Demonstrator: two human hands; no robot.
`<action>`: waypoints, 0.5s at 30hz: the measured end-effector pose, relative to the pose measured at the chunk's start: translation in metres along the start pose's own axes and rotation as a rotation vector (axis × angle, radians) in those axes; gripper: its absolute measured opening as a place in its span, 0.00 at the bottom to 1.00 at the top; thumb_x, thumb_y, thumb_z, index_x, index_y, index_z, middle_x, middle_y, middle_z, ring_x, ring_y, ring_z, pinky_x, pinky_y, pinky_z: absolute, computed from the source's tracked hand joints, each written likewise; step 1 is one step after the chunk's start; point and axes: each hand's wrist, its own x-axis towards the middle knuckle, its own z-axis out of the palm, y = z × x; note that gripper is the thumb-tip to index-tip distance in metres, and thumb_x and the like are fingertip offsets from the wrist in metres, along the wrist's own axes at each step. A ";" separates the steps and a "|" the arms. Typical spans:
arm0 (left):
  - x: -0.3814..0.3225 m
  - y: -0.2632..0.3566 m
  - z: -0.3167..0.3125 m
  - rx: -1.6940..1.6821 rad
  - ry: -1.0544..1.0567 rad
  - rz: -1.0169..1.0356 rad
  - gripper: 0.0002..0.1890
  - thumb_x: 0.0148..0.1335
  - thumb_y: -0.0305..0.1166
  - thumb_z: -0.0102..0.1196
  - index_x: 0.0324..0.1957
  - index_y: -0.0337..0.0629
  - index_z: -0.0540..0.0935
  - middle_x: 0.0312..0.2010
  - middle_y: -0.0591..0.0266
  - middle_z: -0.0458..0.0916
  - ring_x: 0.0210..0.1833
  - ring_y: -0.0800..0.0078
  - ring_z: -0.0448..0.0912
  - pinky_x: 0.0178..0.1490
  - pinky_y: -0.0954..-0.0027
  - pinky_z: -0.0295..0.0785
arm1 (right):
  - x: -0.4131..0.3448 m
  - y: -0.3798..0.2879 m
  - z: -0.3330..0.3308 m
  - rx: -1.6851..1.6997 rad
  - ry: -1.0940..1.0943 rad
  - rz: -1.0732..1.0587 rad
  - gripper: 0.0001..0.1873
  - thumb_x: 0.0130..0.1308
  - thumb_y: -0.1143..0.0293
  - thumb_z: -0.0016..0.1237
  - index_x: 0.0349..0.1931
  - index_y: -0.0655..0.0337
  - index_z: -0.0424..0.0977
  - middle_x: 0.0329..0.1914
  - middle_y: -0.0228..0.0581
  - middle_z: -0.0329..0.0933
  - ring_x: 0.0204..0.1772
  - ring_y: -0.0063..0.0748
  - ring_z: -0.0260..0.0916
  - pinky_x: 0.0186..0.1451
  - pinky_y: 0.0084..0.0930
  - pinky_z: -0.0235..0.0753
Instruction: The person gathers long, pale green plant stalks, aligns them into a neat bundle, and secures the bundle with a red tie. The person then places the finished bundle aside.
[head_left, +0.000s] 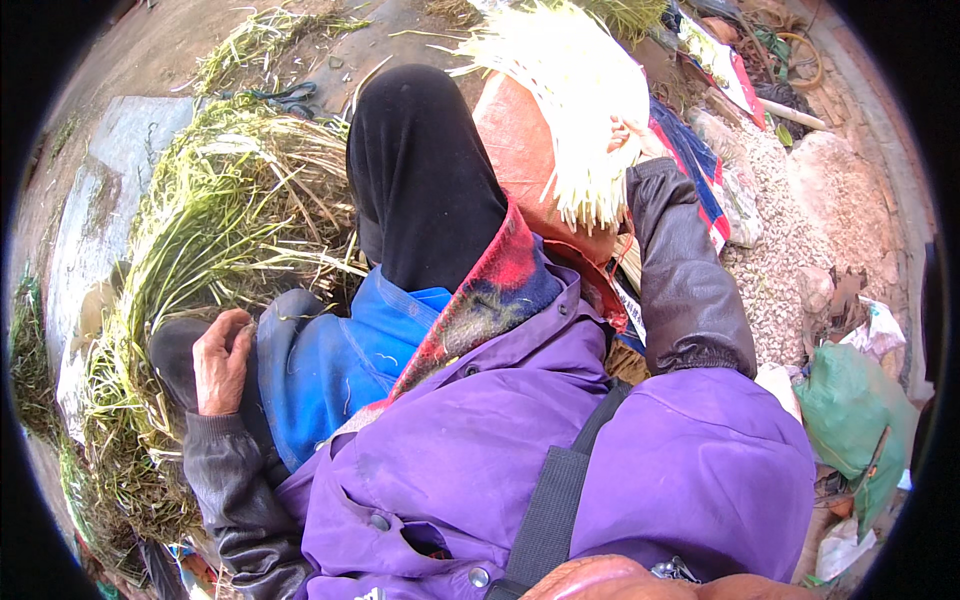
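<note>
My left hand (221, 364) rests at my bent, dark-clad knee (174, 349), its fingers curled and the thumb close to them. Whether anything small sits between those fingers is unclear. Beside that knee lies a large heap of green, grass-like stalks with roots (217, 195). On the right, my right hand (630, 139) lies against a bundle of pale stalks (577, 97), washed out by bright sunlight. The glare hides how its fingers meet them. Under the bundle is an orange sack (514, 135). A blue cloth (337, 360) covers part of my lap.
A grey sheet (139, 142) lies left of the heap. More loose stalks (251, 45) are on the ground ahead. To the right are pale chips scattered on the ground (780, 300), a green plastic bag (855, 409), a pale stick (795, 112) and a printed sack (724, 67).
</note>
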 end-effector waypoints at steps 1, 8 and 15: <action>0.000 0.000 0.000 -0.001 0.002 0.002 0.11 0.63 0.23 0.57 0.47 0.34 0.81 0.32 0.61 0.84 0.33 0.78 0.78 0.41 0.73 0.74 | -0.001 -0.003 -0.001 -0.029 0.007 -0.006 0.12 0.68 0.67 0.55 0.45 0.63 0.73 0.30 0.31 0.72 0.28 0.25 0.66 0.34 0.26 0.72; -0.001 0.002 0.000 0.012 -0.003 0.010 0.10 0.64 0.23 0.57 0.47 0.34 0.81 0.31 0.61 0.84 0.32 0.77 0.77 0.41 0.73 0.73 | -0.009 -0.004 -0.010 -0.109 0.046 0.046 0.11 0.66 0.69 0.56 0.44 0.63 0.73 0.30 0.33 0.73 0.29 0.26 0.68 0.35 0.28 0.73; -0.002 0.001 0.000 0.011 -0.011 0.007 0.10 0.64 0.23 0.57 0.47 0.33 0.81 0.33 0.59 0.85 0.35 0.76 0.79 0.43 0.73 0.74 | -0.014 0.009 -0.014 -0.364 0.188 -0.190 0.12 0.62 0.72 0.57 0.42 0.69 0.75 0.31 0.40 0.79 0.28 0.31 0.75 0.30 0.29 0.76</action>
